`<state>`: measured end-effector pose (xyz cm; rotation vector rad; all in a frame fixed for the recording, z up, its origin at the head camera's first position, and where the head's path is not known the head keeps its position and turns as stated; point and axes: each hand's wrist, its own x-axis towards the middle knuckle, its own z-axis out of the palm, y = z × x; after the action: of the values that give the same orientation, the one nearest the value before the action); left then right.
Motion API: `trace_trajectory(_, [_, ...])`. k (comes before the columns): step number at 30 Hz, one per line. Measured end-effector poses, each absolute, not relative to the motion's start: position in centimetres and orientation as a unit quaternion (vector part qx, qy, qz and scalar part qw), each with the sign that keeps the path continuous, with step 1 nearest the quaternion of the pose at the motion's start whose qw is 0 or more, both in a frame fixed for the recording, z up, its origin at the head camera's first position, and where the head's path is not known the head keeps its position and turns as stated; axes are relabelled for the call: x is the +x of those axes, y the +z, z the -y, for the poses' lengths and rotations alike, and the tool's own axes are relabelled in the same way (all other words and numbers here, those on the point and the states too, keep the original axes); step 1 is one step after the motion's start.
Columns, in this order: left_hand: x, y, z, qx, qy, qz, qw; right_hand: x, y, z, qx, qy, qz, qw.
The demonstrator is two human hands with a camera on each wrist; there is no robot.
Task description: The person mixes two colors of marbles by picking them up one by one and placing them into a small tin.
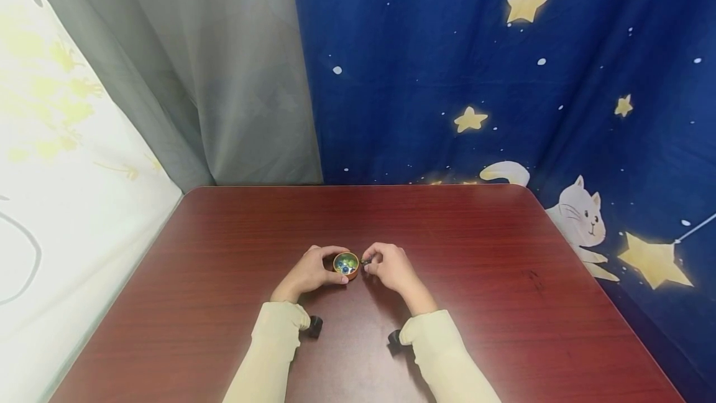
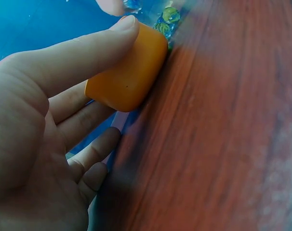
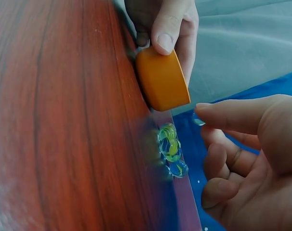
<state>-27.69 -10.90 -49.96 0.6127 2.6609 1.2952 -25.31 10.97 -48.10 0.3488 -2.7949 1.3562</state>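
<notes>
My left hand (image 1: 310, 271) holds a small orange bowl (image 2: 131, 77) on the table, thumb on one side and fingers around the other. Inside the bowl, in the head view, lie several glass marbles (image 1: 345, 264) in blue and green. Just right of the bowl is my right hand (image 1: 394, 268), pinching a clear bluish marble (image 3: 199, 120) between thumb and fingertip, near the rim. More clear marbles with green and yellow swirls (image 3: 170, 144) lie on the table beside the bowl, close to the right hand; their exact number is hard to tell.
A reddish-brown wooden table (image 1: 475, 235) spreads around both hands. Behind it hang a grey curtain (image 1: 252, 79) and a blue star-patterned curtain (image 1: 403, 67). Pale patterned cloth (image 1: 67, 173) borders the left side. Dark wrist devices (image 1: 315, 326) sit at both cuffs.
</notes>
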Motion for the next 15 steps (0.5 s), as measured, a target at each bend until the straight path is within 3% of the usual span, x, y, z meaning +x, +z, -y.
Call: trace_trajectory(15, [-27.74,-50.04,10.94,0.212,0.426,-0.878,0.052,-25.07,-48.18,-9.93,0.127,0.469,0.874,0.02])
